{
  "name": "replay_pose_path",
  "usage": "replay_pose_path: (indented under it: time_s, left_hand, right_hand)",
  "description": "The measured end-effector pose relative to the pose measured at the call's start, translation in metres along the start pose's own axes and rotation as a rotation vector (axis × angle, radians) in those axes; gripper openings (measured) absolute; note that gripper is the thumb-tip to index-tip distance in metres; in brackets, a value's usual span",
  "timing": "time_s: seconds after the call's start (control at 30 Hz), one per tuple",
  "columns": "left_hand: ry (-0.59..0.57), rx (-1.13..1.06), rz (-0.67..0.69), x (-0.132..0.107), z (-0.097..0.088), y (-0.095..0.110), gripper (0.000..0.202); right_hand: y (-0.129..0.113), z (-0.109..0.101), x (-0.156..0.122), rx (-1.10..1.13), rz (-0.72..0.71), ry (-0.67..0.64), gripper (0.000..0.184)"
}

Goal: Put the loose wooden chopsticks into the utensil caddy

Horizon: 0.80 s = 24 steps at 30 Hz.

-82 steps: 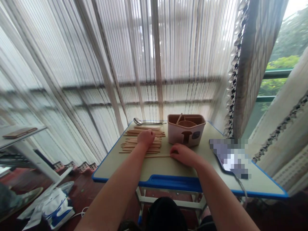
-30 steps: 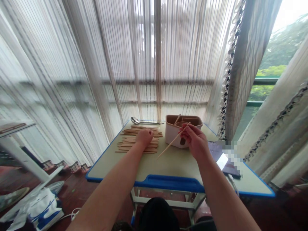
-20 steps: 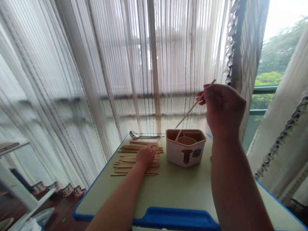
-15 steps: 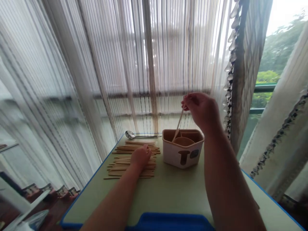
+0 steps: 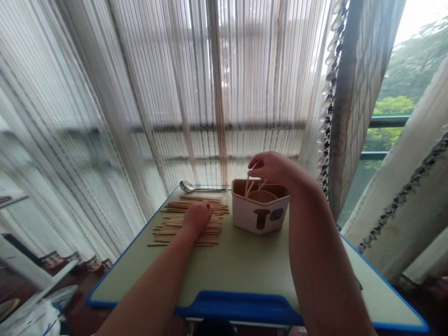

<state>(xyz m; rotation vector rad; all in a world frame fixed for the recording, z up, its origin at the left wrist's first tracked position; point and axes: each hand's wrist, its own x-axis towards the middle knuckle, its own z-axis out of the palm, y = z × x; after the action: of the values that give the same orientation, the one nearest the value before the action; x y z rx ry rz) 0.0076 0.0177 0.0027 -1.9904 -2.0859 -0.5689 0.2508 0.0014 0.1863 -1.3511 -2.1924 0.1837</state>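
Note:
Wooden chopsticks (image 5: pixel 168 229) lie side by side in rows on the table's left half. My left hand (image 5: pixel 198 215) rests over them with its fingers curled; what those fingers hold, if anything, is hidden. Above the divided utensil holder (image 5: pixel 245 212), white outside and brown inside, my right hand (image 5: pixel 264 164) pinches the upper end of a chopstick (image 5: pixel 247 182), whose lower part is inside the holder's left side. A few other sticks (image 5: pixel 263 185) lean in the holder, partly covered by my right hand.
A metal slotted ladle (image 5: pixel 186 186) lies along the table's far edge, behind the chopsticks. The pale table (image 5: pixel 241 266) has a blue rim and a blue front tray (image 5: pixel 241 303). Striped curtains (image 5: pixel 196 84) hang right behind it.
My right hand has come down and left toward the holder, with a chopstick still pinched. My left hand stays over the chopsticks. The view has tilted down slightly, showing more of the front tray.

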Motion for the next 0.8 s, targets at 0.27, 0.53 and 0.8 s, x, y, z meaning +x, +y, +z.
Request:
replay_pose_path:
  time_s: [0.27,0.53,0.8]
  left_hand:
    - [-0.017,-0.006,-0.017,-0.001,-0.003,0.003,0.036]
    - [0.045,-0.064,-0.113,0.006,-0.009,-0.014,0.04]
    - [0.072,-0.09,-0.252,0.01,-0.008,-0.034,0.037]
  right_hand:
    - [0.001,0.0,-0.001,-0.025,-0.004,0.041,0.022]
    - [-0.033,0.02,-0.008,0.116,-0.18,-0.416,0.018]
    - [-0.068,0.115,0.003,-0.217,-0.124,-0.919,0.012]
